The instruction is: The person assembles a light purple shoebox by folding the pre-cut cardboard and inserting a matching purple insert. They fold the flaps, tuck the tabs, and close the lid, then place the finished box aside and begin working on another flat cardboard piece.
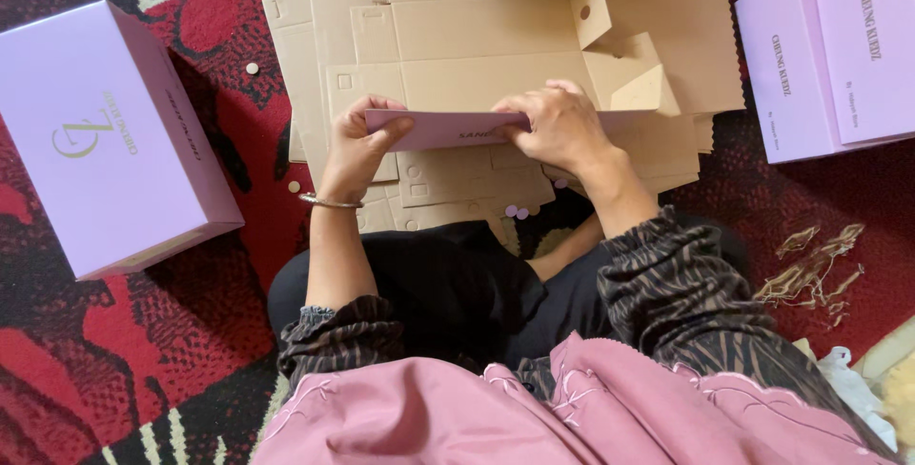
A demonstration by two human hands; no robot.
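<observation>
A flat brown cardboard box blank [496,46] lies unfolded on the carpet in front of me, on a stack of similar blanks [305,74]. Its near flap [443,130] is folded up and shows a lilac printed side. My left hand [357,146] pinches the flap's left end, a thin metal bangle on the wrist. My right hand [558,124] presses down on the flap's right part, fingers curled over its top edge. One side tab [624,55] of the blank stands partly raised at the right.
A finished lilac box [105,141] stands at the left on the red and black patterned carpet [114,351]. Two more lilac boxes [829,55] lie at the upper right. Cardboard scraps [810,274] lie at the right, small punched discs [252,69] near the stack.
</observation>
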